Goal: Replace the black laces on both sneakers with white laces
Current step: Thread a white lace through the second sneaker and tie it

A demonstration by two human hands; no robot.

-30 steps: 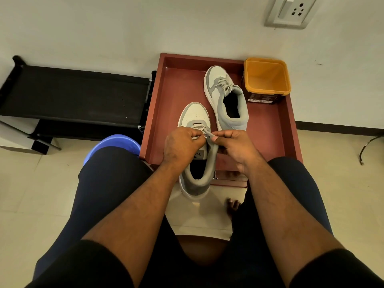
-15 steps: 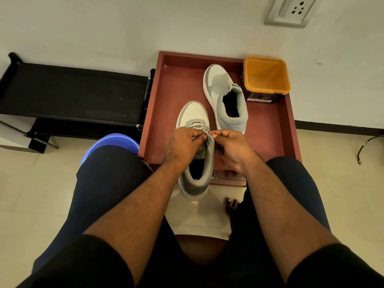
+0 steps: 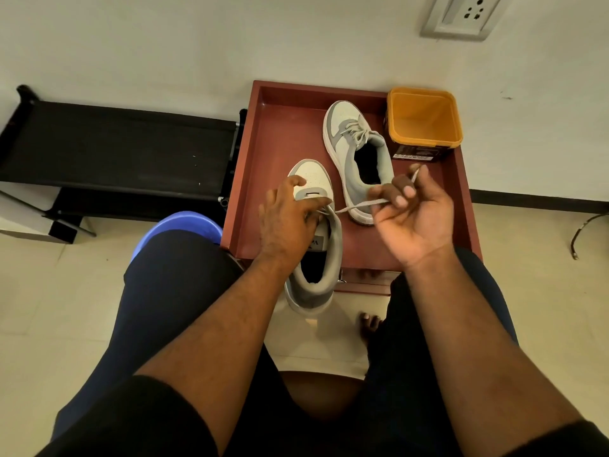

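Note:
Two grey-and-white sneakers lie on a red-brown tray (image 3: 273,153). The near sneaker (image 3: 318,285) points away from me, its heel hanging over the tray's front edge. My left hand (image 3: 290,222) rests on its tongue and eyelets, fingers curled over them. A white lace (image 3: 354,206) runs taut from those eyelets to my right hand (image 3: 408,219), which pinches it, palm up, with the lace tip sticking out past the fingers. The far sneaker (image 3: 357,159) lies behind, laced in white with a bow.
An orange square tub (image 3: 423,120) stands at the tray's back right corner. A black bench (image 3: 115,150) stands to the left by the wall. A blue stool (image 3: 184,222) shows beside my left thigh. My bare foot (image 3: 370,324) rests on the tiled floor.
My right hand has moved right and up away from the near sneaker, drawing the white lace out through the eyelet. My left hand stays on the shoe.

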